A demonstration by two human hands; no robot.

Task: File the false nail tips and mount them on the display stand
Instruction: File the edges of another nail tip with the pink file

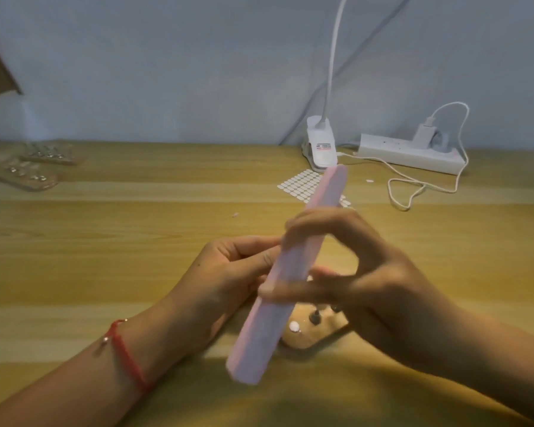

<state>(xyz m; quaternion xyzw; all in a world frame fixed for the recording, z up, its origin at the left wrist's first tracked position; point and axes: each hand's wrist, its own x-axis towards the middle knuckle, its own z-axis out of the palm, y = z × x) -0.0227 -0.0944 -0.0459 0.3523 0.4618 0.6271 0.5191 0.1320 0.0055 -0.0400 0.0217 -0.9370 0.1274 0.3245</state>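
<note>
A long pink nail file block is held slanted above the wooden table, with my right hand gripping its middle between thumb and fingers. My left hand is pinched close against the file's left side; whatever it holds is hidden behind the file and too small to make out. Under the hands lies a wooden display stand with a small dark peg and a white sticky dot on it. A sheet of white adhesive dots lies further back.
Two clear trays of nail tips sit at the far left. A white clip lamp and a power strip with a charger and looping cable stand against the wall at the back right.
</note>
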